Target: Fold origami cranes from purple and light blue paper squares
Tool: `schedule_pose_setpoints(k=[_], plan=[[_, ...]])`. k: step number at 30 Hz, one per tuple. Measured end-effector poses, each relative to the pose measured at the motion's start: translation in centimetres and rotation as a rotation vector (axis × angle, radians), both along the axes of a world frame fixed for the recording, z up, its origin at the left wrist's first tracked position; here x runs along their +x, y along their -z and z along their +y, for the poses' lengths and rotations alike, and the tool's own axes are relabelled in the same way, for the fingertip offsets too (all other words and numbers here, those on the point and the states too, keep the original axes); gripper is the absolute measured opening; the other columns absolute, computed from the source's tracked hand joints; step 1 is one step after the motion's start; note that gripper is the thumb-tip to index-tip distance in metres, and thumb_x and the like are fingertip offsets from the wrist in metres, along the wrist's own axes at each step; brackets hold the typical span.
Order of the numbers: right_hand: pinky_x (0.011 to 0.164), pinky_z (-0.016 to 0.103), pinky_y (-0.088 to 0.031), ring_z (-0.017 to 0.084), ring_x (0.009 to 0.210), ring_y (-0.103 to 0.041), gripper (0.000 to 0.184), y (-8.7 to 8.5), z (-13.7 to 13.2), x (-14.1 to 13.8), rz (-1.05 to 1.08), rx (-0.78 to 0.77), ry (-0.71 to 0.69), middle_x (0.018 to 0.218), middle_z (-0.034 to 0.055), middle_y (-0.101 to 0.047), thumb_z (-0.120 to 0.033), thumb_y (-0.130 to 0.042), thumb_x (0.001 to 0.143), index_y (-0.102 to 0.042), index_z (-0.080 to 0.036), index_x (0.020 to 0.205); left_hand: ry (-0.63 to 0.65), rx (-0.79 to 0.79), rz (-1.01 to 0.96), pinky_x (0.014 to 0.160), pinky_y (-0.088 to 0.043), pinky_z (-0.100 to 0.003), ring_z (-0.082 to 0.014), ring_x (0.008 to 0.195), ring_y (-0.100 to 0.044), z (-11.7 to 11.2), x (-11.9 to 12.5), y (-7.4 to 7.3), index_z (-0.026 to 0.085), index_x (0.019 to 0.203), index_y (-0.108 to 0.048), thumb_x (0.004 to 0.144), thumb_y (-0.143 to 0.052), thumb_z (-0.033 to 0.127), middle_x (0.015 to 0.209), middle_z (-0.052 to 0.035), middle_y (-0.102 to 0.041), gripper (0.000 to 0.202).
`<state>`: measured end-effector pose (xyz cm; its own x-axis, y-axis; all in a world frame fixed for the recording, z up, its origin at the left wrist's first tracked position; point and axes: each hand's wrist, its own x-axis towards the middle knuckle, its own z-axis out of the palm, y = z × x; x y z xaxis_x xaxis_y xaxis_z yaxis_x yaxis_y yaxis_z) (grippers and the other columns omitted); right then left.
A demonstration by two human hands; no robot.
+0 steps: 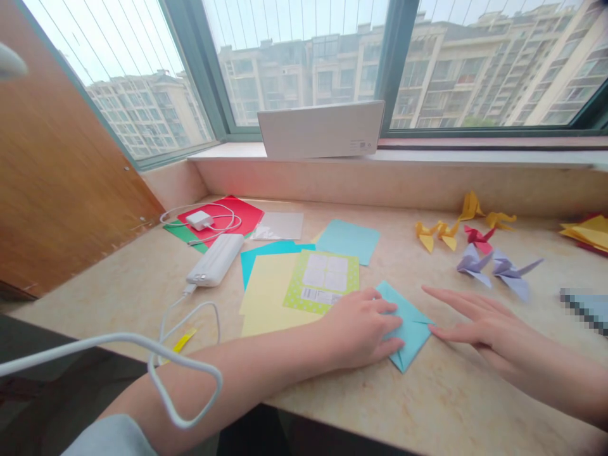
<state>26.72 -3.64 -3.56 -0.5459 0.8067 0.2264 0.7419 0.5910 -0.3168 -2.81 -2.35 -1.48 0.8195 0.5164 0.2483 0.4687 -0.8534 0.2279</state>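
Observation:
A folded light-blue sheet of origami paper [409,322] lies flat on the stone counter, with crease lines meeting near its right corner. My left hand [365,326] rests on its left part, palm down, fingers spread and pressing on it. At the right corner of the sheet, the thumb of my right hand [479,323] touches or nearly touches the paper. The other fingers of that hand stretch out to the left, just above the counter. Neither hand grips anything. My left hand covers the sheet's left corner.
Folded paper cranes [475,266] in yellow, red and lilac stand at the back right. Left of my hands lie loose coloured sheets [266,285], a green dotted packet [327,278] and a white power bank [216,259]. A white cable [118,339] loops across my left forearm.

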Motion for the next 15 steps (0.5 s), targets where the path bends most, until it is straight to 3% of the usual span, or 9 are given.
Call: schedule_pose_setpoints(k=[5,9,15], plan=[[0.104,0.065,-0.04,0.037,0.136,-0.046,0.049,0.3,-0.1,0.2,-0.181,0.047,-0.037,0.155,-0.0054,-0.041,-0.015,-0.053,0.086,-0.07,-0.05,0.115,0.01,0.007,-0.011,0.095,-0.048,-0.04,-0.0256,0.104,-0.061,0.0,0.0,0.1,0.016,0.106,-0.072,0.095,-0.054,0.04,0.113,-0.011,-0.07,0.032],[0.1,0.057,-0.048,0.033,0.125,-0.057,0.047,-0.4,-0.1,-0.2,-0.139,0.016,-0.049,0.145,-0.0016,-0.055,-0.016,-0.05,0.086,-0.071,-0.046,0.115,0.003,0.02,-0.008,0.096,-0.048,-0.04,-0.0258,0.105,-0.061,0.0,0.0,0.2,0.015,0.106,-0.072,0.095,-0.053,0.041,0.115,-0.0113,-0.07,0.033],[0.085,0.041,-0.056,0.026,0.098,-0.07,0.027,-1.9,0.4,-2.1,0.006,-0.045,0.044,0.11,0.0076,-0.073,-0.032,-0.048,0.094,-0.074,-0.03,0.102,0.004,0.016,-0.007,0.094,-0.048,-0.039,-0.0253,0.103,-0.06,0.0,0.0,0.2,0.017,0.106,-0.071,0.095,-0.054,0.042,0.112,-0.0114,-0.07,0.032]])
